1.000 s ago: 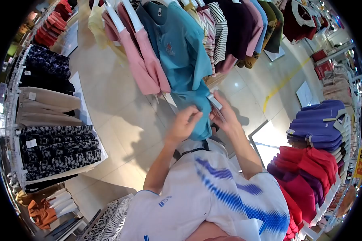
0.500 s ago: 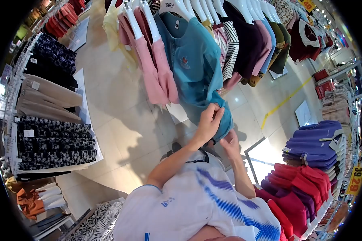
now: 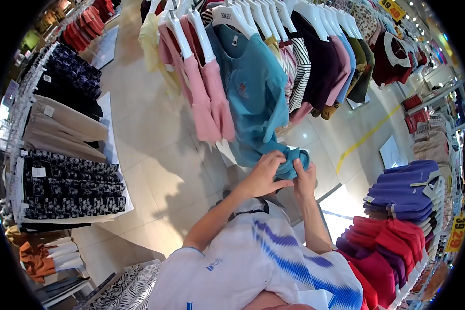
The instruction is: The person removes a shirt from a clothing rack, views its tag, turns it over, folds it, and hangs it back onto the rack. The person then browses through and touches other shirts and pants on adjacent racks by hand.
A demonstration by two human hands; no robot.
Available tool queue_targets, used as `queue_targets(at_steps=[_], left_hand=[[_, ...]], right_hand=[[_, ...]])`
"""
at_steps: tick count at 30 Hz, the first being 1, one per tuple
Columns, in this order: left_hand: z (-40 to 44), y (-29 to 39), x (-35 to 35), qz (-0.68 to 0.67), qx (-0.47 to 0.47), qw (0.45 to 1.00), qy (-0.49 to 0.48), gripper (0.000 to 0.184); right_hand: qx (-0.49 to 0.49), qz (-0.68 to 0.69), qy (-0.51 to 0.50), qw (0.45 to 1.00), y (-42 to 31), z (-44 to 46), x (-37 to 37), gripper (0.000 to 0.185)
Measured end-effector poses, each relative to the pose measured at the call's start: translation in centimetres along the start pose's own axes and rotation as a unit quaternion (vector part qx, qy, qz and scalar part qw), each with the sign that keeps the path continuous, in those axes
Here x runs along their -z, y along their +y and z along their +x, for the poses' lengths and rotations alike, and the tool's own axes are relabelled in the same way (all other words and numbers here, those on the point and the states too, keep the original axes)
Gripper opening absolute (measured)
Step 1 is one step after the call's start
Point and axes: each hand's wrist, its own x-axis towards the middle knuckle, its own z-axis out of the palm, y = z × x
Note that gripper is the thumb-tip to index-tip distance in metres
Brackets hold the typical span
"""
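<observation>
A teal long-sleeved top (image 3: 250, 88) with a small chest motif hangs from a white hanger (image 3: 234, 16) at the front of a rack. Its lower part is pulled towards me and bunched up between my hands. My left hand (image 3: 266, 174) is closed on the gathered cloth from the left, thumb stretched out below. On the other side, my right hand (image 3: 305, 179) pinches the bunched end, its thumb lying on top. Pink garments (image 3: 199, 98) hang just left of the top, and a striped one (image 3: 298, 75) hangs to its right.
Folded-over trousers (image 3: 67, 121) and patterned bottoms (image 3: 72, 181) hang on a rack at left. Purple tops (image 3: 402, 186) and red tops (image 3: 387, 232) hang at right. Tiled floor (image 3: 144, 170) lies between, with a yellow line (image 3: 367, 135) on it.
My right hand has come up from below the cloth to grip its end. My left hand has moved down slightly, and the lower cloth is now more bunched and turned up.
</observation>
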Motion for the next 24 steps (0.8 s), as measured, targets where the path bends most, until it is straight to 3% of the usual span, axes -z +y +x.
queue_targets(at_steps=[4,10,12,13,15,19,22,24], left_hand=[[-0.6,-0.9,0.3,0.085,-0.034,0.996,0.013,0.041],[-0.9,-2.7,1.4,0.025,-0.015,0.999,-0.018,0.025],[-0.9,-2.8,1.8,0.002,0.041,0.996,0.074,0.017],[-0.8,-2.8,2.1,0.002,0.040,0.997,0.071,0.017],[-0.4,-2.9,2.9,-0.090,0.157,0.967,0.179,0.012],[0.4,-3.8,3.4,-0.141,0.165,0.949,0.229,0.014],[1.3,-3.2,3.7,-0.099,0.180,0.956,0.211,0.020],[2.0,-2.1,3.7,-0.056,0.131,0.972,0.185,0.025]], right_hand=[[-0.005,-0.006,-0.048,0.999,0.5,0.9,-0.7,0.023],[-0.018,-0.013,-0.017,1.000,0.2,1.8,-0.7,0.030],[-0.035,-0.032,-0.043,0.998,0.0,2.0,-0.2,0.027],[-0.035,-0.030,-0.041,0.998,-0.3,1.9,-0.4,0.027],[-0.013,-0.080,-0.036,0.996,-1.6,1.6,-1.0,0.025],[-0.009,-0.089,-0.029,0.996,-2.3,1.5,-0.5,0.021],[-0.075,-0.003,0.007,0.997,-2.1,2.0,0.3,0.021],[-0.105,0.082,0.020,0.991,-1.8,2.5,0.7,0.022]])
